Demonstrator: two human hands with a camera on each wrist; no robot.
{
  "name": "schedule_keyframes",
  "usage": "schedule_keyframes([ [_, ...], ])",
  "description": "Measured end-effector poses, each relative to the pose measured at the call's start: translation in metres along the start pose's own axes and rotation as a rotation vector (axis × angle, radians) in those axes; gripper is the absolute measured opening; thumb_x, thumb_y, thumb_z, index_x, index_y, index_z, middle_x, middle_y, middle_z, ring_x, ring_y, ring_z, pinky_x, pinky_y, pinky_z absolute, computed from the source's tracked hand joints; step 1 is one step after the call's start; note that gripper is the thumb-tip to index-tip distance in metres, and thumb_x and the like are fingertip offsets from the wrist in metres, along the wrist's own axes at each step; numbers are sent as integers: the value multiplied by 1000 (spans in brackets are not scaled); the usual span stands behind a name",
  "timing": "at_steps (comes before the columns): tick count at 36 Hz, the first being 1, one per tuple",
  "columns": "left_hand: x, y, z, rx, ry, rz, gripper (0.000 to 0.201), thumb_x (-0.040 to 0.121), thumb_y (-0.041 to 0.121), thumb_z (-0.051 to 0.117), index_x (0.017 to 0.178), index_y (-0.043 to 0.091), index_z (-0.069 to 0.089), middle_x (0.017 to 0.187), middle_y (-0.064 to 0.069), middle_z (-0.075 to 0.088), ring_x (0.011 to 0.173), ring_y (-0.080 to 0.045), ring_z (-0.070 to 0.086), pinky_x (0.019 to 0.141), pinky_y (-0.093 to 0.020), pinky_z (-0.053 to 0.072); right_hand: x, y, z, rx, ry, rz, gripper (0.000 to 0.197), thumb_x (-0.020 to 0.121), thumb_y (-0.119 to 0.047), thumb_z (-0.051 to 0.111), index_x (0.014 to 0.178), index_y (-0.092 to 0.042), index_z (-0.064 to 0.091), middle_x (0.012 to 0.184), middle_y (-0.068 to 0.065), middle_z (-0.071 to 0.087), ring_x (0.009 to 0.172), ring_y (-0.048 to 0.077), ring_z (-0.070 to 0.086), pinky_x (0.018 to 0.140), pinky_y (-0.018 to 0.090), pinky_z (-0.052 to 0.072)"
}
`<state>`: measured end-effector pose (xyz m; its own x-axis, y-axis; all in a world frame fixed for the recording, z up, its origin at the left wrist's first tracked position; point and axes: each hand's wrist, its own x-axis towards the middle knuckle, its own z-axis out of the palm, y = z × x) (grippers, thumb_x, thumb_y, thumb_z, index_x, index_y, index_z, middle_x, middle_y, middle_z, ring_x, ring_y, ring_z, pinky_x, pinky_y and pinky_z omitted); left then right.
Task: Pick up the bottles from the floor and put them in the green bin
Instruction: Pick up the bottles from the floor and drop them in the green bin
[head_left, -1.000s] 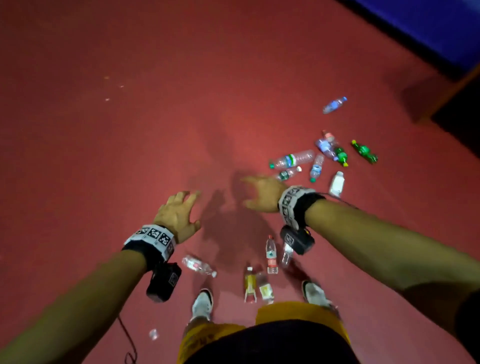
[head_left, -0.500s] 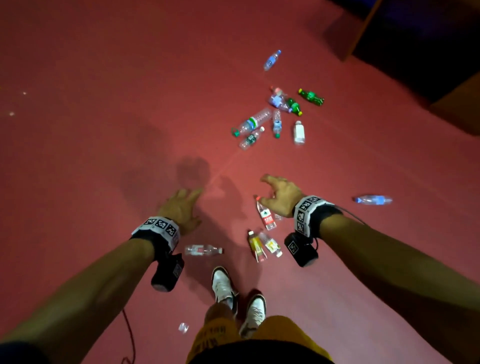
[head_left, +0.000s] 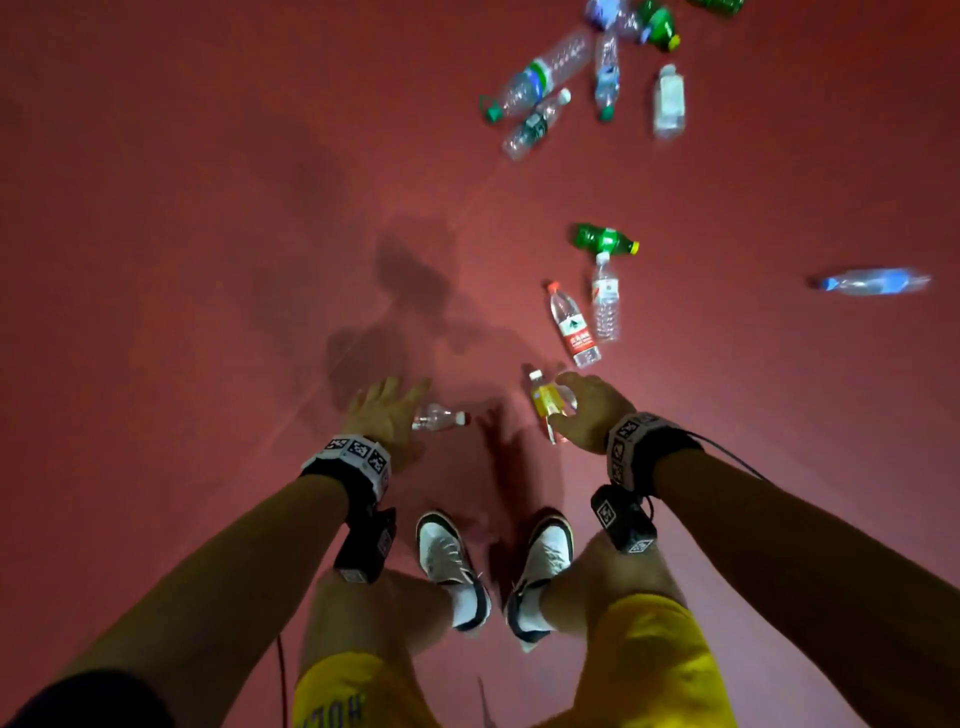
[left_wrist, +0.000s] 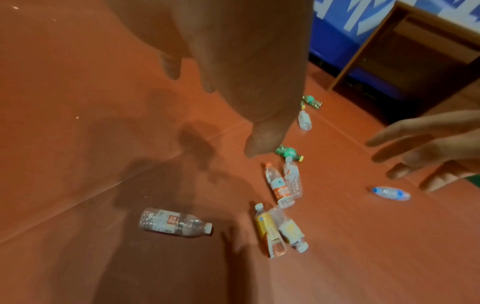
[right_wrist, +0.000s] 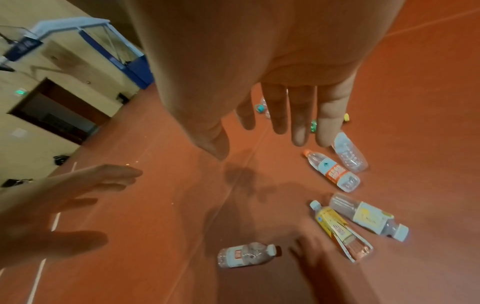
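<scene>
Several plastic bottles lie on the red floor. My left hand (head_left: 387, 408) hovers open over a small clear bottle (head_left: 440, 417) (left_wrist: 174, 223), not touching it. My right hand (head_left: 584, 408) hangs open with straight fingers (right_wrist: 298, 123) above a yellow-labelled bottle (head_left: 545, 401) (right_wrist: 337, 228) and a pale-labelled one (right_wrist: 369, 216) beside it. Farther out lie a red-labelled bottle (head_left: 571, 325), a clear bottle (head_left: 605, 299) and a green bottle (head_left: 605, 239). The green bin is not in view.
More bottles lie in a cluster (head_left: 571, 78) far ahead, and a blue-labelled one (head_left: 872, 282) lies to the right. My white shoes (head_left: 447, 551) stand just behind the hands. A wooden cabinet (left_wrist: 415, 51) and blue wall padding stand beyond the bottles.
I have stepped forward and bent lower, so the nearby bottles now lie right under my hands. Both hands have come down toward them and stayed open.
</scene>
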<state>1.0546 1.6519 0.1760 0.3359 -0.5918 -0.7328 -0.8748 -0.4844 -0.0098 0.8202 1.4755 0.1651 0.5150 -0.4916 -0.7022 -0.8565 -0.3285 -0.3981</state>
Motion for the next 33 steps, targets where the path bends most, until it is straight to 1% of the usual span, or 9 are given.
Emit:
schedule_keyframes([
  [2,57,-4,59,-4,12,-7,98,80,47,72,156,36,11,162,-7,16,148,-32,18,121,-50,17,46,28,56,32,74,50,71,85,-31,71,149,-26,40,148,15,45,133,32,45,105,32,36],
  [3,59,-6,56,4,-9,-14,98,81,46,73,156,36,11,162,-7,15,149,-32,17,121,-50,17,48,27,57,53,93,77,69,84,-28,71,147,-24,43,143,18,49,129,34,49,101,32,39],
  [6,115,-11,113,-1,-15,-12,96,81,40,74,156,34,13,162,-6,14,151,-30,6,122,-48,11,98,56,122,65,39,112,72,82,-28,71,146,-13,45,129,24,58,117,39,56,91,33,41],
  [10,168,-16,166,49,-9,-17,91,83,35,69,155,33,13,163,-6,10,152,-28,-3,123,-47,7,155,79,172,72,-32,120,82,81,-35,74,151,-12,37,146,16,46,129,33,49,106,35,38],
  [13,215,-26,213,69,-25,-44,90,85,39,66,156,33,11,165,-6,7,153,-28,-5,123,-48,7,202,96,204,93,65,131,77,76,-37,71,144,-12,44,139,17,49,125,34,50,106,44,41],
  [19,282,-28,276,86,-95,-63,94,83,34,69,155,35,9,165,-10,6,152,-30,4,122,-54,9,259,125,258,-38,112,163,92,78,-39,67,153,-41,14,157,9,22,142,38,30,110,52,36],
  [23,302,-30,298,117,-99,-92,100,81,34,74,154,37,7,164,-7,13,151,-31,11,119,-57,16,269,139,276,-227,160,258,95,80,-48,68,152,-46,8,164,8,-5,146,39,13,113,52,26],
  [28,305,-26,309,140,-87,-116,92,81,32,72,151,41,12,150,-2,37,133,-31,36,104,-54,37,286,154,274,-299,281,285,100,78,-48,70,153,-44,4,161,13,9,139,41,26,105,55,35],
  [33,316,-21,311,-36,-81,-137,79,76,42,68,146,31,31,138,-8,49,124,-34,44,99,-51,41,302,177,275,-333,207,303,97,85,-34,68,153,-45,0,163,12,-2,122,42,43,93,50,46],
])
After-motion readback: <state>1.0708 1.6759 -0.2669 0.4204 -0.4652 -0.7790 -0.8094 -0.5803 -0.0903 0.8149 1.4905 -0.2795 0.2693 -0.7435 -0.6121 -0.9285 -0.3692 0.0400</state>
